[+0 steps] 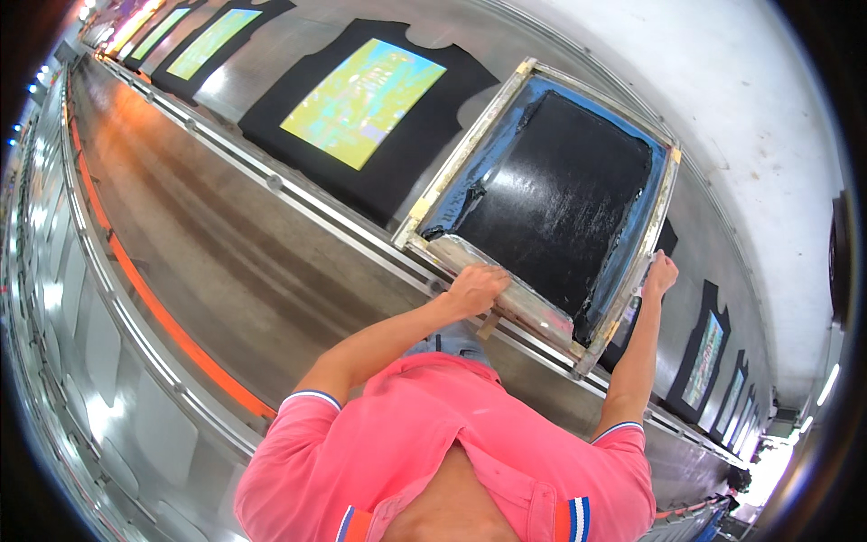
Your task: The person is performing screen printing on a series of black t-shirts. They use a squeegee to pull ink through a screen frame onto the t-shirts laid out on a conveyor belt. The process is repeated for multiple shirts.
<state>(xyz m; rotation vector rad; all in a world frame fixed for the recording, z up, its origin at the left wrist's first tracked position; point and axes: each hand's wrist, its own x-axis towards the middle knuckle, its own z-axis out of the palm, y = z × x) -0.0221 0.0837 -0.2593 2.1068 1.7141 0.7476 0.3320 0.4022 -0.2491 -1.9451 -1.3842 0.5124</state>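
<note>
A screen printing frame (670,181) lies tilted in front of me, with a blue-edged mesh covered in glossy black ink (560,190). My left hand (479,289) is closed over the near edge, where a pale, ink-smeared bar (537,312) runs along the frame. At the right side of the frame, my right hand (662,274) is closed on its outer edge; its fingertips are partly hidden. Left of the frame, a black shirt (271,117) with a yellow and light-blue print (366,104) lies flat. Part of a dark garment shows from under the frame's right side.
A long grey table with a metal rail (325,212) runs along my front. More printed black shirts lie far left, and others (704,361) lie to the right. Behind me to the left, another long table is edged by an orange strip (172,321). A concrete floor (208,244) separates the tables.
</note>
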